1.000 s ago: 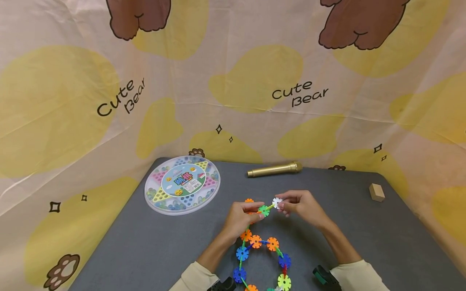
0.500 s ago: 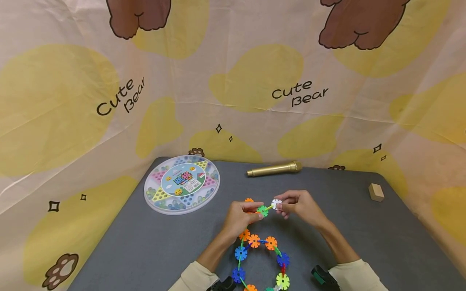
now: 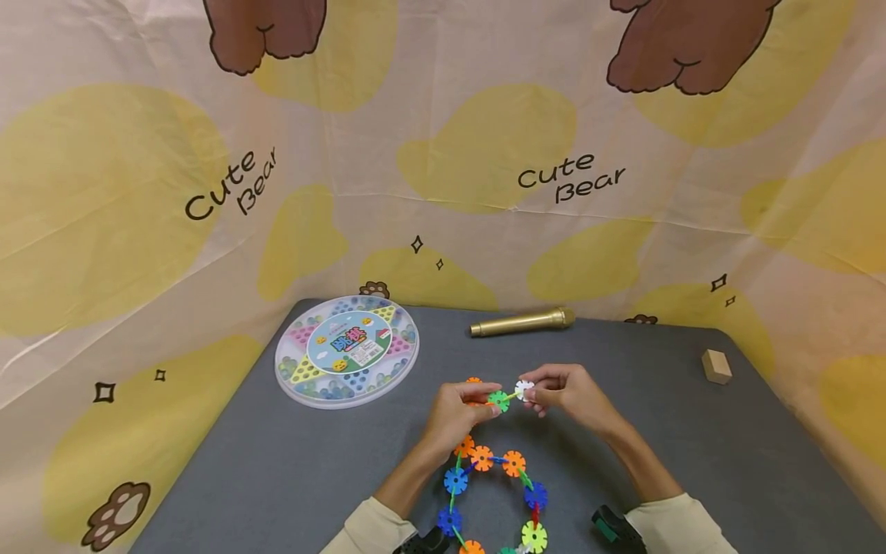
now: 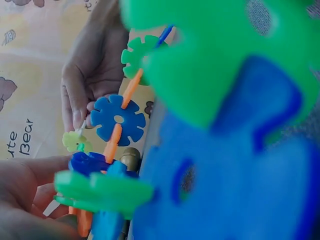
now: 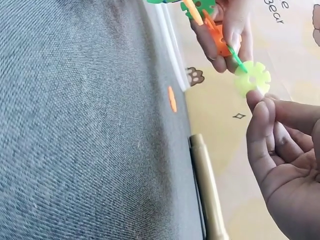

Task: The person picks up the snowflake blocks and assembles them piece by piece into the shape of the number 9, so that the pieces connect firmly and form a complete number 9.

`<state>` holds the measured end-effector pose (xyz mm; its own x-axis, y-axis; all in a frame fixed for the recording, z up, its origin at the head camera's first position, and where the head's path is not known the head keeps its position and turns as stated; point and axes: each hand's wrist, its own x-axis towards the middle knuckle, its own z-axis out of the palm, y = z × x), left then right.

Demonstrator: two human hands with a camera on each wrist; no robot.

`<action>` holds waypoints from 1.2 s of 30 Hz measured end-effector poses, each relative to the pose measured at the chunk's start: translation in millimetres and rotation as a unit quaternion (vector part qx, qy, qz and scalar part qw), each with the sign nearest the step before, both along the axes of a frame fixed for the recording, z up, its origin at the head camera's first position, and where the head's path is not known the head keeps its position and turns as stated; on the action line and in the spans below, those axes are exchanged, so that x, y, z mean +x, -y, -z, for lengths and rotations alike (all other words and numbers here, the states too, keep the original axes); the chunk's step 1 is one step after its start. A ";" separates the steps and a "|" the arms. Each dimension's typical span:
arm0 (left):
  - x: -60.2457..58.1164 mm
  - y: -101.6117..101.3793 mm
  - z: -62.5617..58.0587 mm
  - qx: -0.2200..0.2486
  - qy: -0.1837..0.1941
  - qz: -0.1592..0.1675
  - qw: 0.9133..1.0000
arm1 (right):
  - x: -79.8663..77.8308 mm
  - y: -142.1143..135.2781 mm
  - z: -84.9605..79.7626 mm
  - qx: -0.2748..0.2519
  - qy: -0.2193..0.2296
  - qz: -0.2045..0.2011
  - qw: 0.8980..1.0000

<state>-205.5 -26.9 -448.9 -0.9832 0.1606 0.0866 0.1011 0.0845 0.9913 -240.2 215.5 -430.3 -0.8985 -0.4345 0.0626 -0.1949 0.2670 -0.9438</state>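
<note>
A chain of slotted plastic snowflake discs hangs from the hands in the head view, its lower part a loop with an orange disc [image 3: 514, 464] and a lime disc [image 3: 534, 536]. The left hand [image 3: 457, 419] pinches the chain's upper end near a green disc [image 3: 498, 401]; an orange disc [image 5: 218, 40] shows in its fingers in the right wrist view. The right hand [image 3: 571, 396] pinches a white disc [image 3: 524, 390] between thumb and fingertips. Between green and white sits a yellow-green disc [image 5: 252, 79], seen edge-on from the head. Fingers partly cover the white disc.
On the grey table [image 3: 277, 477], a round marble board game [image 3: 349, 350] lies at back left. A gold microphone [image 3: 522, 322] lies at the back, a wooden block [image 3: 716, 367] at right. A loose orange disc [image 5: 172, 99] is on the table.
The right hand and white disc have shifted slightly left and down. The hanging loop has swung a little left. The left hand stays nearly still, with its grip unchanged.
</note>
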 end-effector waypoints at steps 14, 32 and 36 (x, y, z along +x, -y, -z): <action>-0.5 -0.1 -3.2 0.029 0.022 0.029 0.999 | -26.1 -0.1 19.9 0.026 -0.010 0.008 1.000; -2.2 -1.3 -2.2 0.100 0.029 0.056 0.993 | -59.9 51.8 34.4 0.049 -0.131 -0.140 0.980; -1.8 -0.4 -3.5 0.093 0.025 0.056 0.994 | -60.8 60.3 30.7 0.110 -0.152 -0.129 0.974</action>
<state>-207.3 -26.4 -445.4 -0.9639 0.2552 0.0765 0.0499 -0.1090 0.9928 -301.1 155.2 -461.0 -0.7128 -0.6756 0.1887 -0.5430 0.3612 -0.7581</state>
